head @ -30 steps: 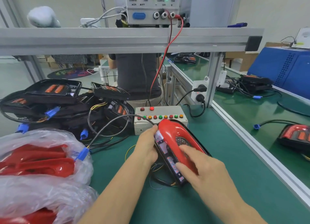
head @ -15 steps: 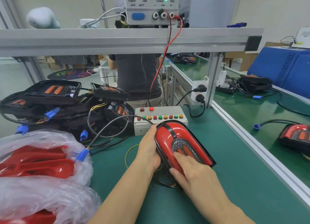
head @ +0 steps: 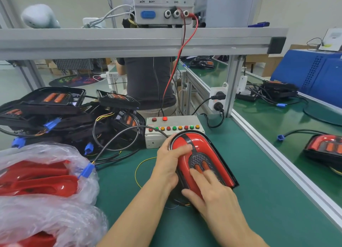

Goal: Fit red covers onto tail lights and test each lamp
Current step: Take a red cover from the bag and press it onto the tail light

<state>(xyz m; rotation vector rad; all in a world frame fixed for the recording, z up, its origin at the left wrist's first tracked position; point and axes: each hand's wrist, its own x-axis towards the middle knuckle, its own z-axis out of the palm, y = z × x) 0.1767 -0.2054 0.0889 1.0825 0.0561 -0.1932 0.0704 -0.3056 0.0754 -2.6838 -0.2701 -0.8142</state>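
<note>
I have the tail light (head: 201,161) lying flat on the green mat (head: 259,200), just in front of the test box (head: 174,130), with its red cover (head: 199,146) already sitting on top. My left hand (head: 170,163) wraps the lamp's left edge, thumb laid over the cover near the rounded top; I judge that steadies the housing so it cannot slide while I press. My right hand (head: 209,189) lies over the near end, fingers fairly straight and pushing down beside the orange reflectors (probably seating the cover into its rim). Whether the cover has clipped home all round I cannot tell. Spare covers wait in the plastic bag (head: 46,182) on my left, and uncovered lamps (head: 55,106) are stacked behind it, within reach. The power supply (head: 162,4) overhead shows a green light, ready for testing.
</note>
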